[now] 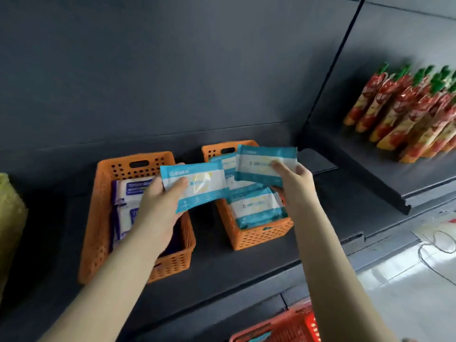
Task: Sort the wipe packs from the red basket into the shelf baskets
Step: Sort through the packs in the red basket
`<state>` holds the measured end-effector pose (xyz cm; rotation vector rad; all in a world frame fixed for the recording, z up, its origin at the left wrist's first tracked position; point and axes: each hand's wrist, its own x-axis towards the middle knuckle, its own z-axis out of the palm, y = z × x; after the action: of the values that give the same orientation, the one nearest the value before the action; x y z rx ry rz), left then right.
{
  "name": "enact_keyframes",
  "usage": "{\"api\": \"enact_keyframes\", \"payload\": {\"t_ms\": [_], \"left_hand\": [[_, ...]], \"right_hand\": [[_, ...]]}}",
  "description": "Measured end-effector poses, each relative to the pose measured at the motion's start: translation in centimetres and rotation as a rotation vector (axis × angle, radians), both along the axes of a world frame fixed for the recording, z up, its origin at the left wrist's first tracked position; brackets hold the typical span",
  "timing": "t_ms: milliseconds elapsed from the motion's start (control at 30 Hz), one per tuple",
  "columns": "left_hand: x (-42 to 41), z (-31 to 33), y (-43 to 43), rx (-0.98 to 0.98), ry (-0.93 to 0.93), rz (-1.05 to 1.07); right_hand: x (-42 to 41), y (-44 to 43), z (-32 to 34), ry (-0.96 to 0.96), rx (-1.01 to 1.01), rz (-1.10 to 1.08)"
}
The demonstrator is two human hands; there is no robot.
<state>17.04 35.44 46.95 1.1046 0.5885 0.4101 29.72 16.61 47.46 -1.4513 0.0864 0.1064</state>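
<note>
Two teal packs are in our hands, one each. Our left hand (158,211) pinches its pack (195,185), thumb on top, fingers closed beneath, over the gap between the two orange baskets. Our right hand (293,181) grips the other pack (265,164) the same way, above the right basket (259,236), where several teal packs (256,206) already lie. The left basket (98,218) holds purple-and-white packs (128,196). So we judge the sorting well along: both baskets are partly filled by kind, and both held packs belong on the right. The red basket (283,324) shows only at the bottom edge; what remains inside we cannot tell.
</note>
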Motion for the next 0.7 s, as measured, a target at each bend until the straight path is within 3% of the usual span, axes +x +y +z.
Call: {"api": "enact_keyframes", "payload": {"t_ms": [333, 500, 600, 700], "left_hand": [[6.4, -1.3, 2.7, -0.034, 0.03, 0.098], [7.8, -1.6, 3.8, -0.07, 0.009, 0.101], [8.2, -1.9, 4.3, -0.082, 0.009, 0.094], [8.3, -2.2, 4.7, -0.081, 0.025, 0.086]], "right_hand": [[12.8, 5.9, -4.7, 0.022, -0.437, 0.287], [13.6, 6.9, -5.8, -0.186, -0.813, 0.349], [13.2, 7.2, -6.4, -0.354, -0.932, 0.314], [12.9, 7.2, -6.7, -0.36, -1.053, 0.357]]}}
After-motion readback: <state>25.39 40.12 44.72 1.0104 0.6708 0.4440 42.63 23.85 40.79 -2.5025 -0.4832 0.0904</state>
